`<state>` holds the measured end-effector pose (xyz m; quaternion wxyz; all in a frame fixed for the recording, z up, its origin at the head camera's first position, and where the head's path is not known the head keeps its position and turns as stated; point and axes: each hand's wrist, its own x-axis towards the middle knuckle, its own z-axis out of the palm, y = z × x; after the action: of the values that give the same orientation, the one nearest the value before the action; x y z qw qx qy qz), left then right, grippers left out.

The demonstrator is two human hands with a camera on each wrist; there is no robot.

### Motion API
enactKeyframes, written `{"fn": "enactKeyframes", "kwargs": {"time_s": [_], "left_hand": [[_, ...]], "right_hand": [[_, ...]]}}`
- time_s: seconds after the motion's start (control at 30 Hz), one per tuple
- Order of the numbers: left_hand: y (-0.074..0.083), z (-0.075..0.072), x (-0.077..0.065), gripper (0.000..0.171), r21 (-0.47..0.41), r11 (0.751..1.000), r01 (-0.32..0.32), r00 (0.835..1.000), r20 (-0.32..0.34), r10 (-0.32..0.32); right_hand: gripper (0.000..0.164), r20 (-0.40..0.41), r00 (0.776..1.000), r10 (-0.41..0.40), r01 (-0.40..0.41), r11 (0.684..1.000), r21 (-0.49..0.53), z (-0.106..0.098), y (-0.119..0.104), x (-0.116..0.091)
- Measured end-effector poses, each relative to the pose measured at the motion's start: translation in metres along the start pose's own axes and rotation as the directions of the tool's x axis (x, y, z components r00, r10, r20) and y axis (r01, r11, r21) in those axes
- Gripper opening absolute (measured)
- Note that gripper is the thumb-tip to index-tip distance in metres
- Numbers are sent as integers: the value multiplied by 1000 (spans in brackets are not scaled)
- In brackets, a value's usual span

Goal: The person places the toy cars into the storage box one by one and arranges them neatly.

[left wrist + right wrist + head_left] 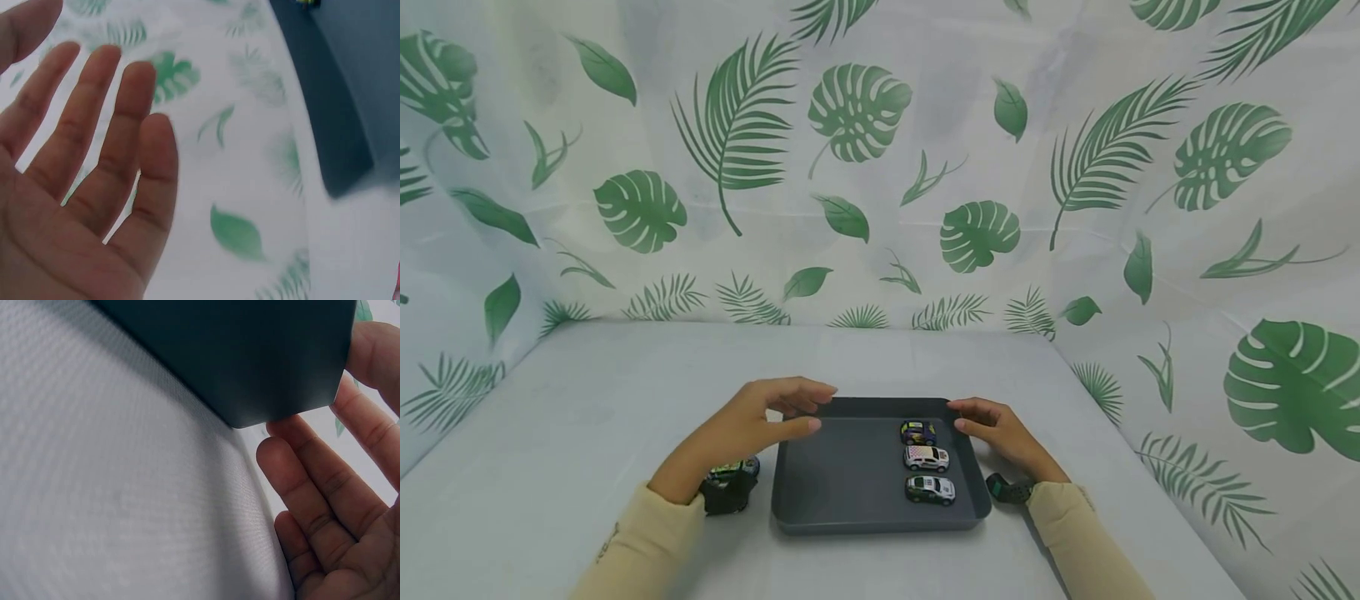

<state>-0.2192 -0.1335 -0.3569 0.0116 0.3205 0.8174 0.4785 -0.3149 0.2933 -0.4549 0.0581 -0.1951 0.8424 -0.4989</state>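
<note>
A dark grey rectangular tray [842,527] lies on the white table. Three toy cars stand in a column at its right side: a purple-and-yellow one [917,432], a white-and-pink one [926,457] and a white-and-black one [930,490]. My left hand [94,162] hovers at the tray's far left corner, fingers extended, holding nothing. At the far right corner my right hand [1000,429] grips the tray's rim between thumb and fingers; the right wrist view shows its lower fingers [300,487] loosely bent beside the tray wall.
Beside the tray's left wall, under my left wrist, something green and black [733,468] is partly hidden by the black wrist camera [730,496]. White cloth with green leaf prints [850,208] encloses the table at the back and both sides.
</note>
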Motion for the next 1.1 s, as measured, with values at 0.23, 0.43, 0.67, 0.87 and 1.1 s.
{"fn": "enactKeyframes", "kwargs": {"time_s": [0.23,0.43,0.67,0.87,1.1], "left_hand": [[-17,-32,-13,43,12,994,113,993,-40,-112],[-36,-54,-27,45,5,986,166,982,-94,-165],[-56,-69,-40,45,11,981,192,974,-125,-189],[-70,-72,-46,46,-13,972,235,964,-122,-235],[-88,-70,-49,48,-37,954,299,948,-104,-301]], "right_hand": [[42,-2,1000,3,-3,1000,2,0,0,0],[42,-1,1000,8,-8,1000,5,0,0,0],[42,2,1000,9,-9,1000,11,0,-2,0],[42,1,1000,6,-6,1000,8,1,-2,0],[42,-7,1000,9,-9,1000,-3,0,0,0]]}}
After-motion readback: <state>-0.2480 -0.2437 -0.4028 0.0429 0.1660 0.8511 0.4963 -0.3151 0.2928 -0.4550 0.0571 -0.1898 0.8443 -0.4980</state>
